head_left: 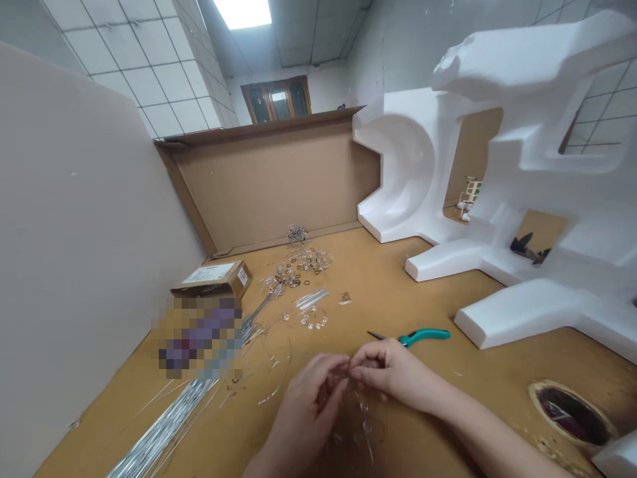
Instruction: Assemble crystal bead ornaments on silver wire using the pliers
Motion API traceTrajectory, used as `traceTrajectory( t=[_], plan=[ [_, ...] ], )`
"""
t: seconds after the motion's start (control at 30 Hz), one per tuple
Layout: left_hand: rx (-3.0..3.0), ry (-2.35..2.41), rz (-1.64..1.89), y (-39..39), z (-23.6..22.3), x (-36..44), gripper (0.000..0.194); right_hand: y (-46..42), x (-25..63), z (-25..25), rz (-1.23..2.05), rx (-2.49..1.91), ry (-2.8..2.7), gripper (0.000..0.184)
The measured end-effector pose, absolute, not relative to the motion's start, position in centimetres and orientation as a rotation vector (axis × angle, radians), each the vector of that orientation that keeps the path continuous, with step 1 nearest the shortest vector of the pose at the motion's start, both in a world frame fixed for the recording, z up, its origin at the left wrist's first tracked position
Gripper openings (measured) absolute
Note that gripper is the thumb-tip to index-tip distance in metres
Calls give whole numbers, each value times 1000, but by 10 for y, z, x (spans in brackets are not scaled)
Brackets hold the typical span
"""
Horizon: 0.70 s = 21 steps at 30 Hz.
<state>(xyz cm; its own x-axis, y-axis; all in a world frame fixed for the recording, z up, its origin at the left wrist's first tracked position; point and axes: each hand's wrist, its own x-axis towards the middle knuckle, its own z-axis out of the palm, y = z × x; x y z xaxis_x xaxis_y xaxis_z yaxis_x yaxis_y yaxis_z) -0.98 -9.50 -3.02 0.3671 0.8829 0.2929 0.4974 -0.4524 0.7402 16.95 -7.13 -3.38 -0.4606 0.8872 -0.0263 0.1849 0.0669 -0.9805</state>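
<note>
At 2 o'clock, matt white foam packing (408,179) looks smooth; at 7 o'clock, thin wires (172,425) look like glossy silvery metal; pliers' handles (430,334) look like smooth teal plastic.

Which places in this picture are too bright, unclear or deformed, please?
In the head view, the ceiling lamp is washed out to white; the metal wires glint; the clear strand below the fingers looks faint and soft; coarse squares hide a patch near the small box; the white foam seems stretched toward the right edge.
</note>
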Motion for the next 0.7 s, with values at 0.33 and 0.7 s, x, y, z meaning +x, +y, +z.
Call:
traceTrajectory(
  t=[0.33, 0.7],
  plan=[
    [1988, 1248, 842, -94, -31, -6, 16, -70, 166, -39, 1461, -1064, -1703, 17],
    [1770, 1510, 973, -90, -29, -11, 14, -72, 169, -28, 1445, -1251, -1575, 40]
  ],
)
